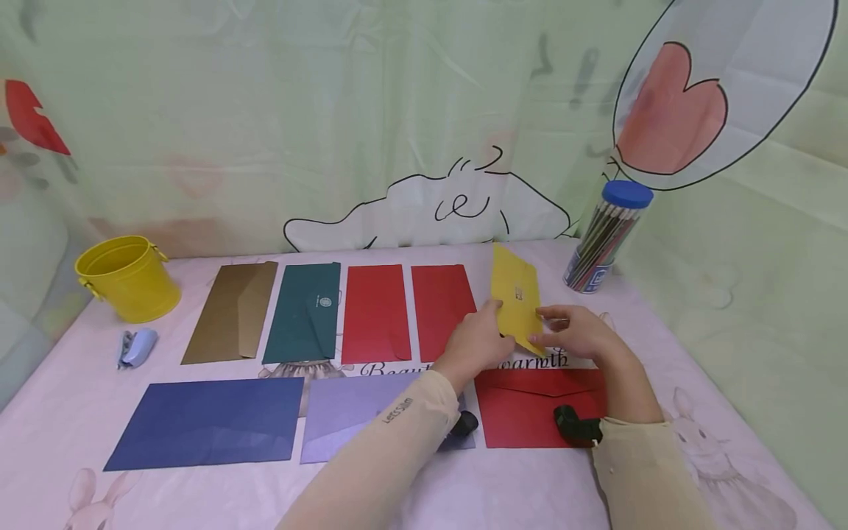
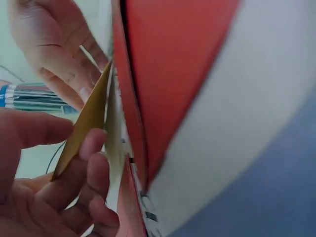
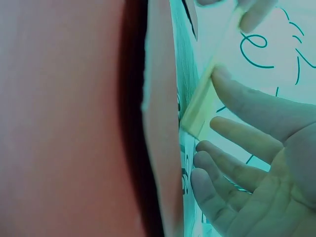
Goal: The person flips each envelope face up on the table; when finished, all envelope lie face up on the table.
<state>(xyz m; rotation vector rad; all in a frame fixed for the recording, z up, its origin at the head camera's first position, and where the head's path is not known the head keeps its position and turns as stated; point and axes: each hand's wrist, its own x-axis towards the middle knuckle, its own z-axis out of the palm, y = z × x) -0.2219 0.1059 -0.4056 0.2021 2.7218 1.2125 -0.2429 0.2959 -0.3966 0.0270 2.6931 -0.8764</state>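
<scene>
One yellow envelope (image 1: pixel 516 303), lengthwise away, tilted

A home craft corner: cartoon-print tablecloth (image 1: pixel 695 368) and backdrop (image 1: pixel 397 110), coloured envelopes (image 1: pixel 374 313) in rows, a pencil jar (image 1: pixel 606 239), a yellow bucket (image 1: pixel 128 278).

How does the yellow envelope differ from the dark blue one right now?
The yellow envelope is held up off the table by the left hand and right hand; the dark blue envelope lies flat, untouched. The yellow envelope stands tilted with its long side running away from the camera; the dark blue envelope lies crosswise. The yellow envelope looks narrower. Both are plain-coloured paper envelopes.
</scene>
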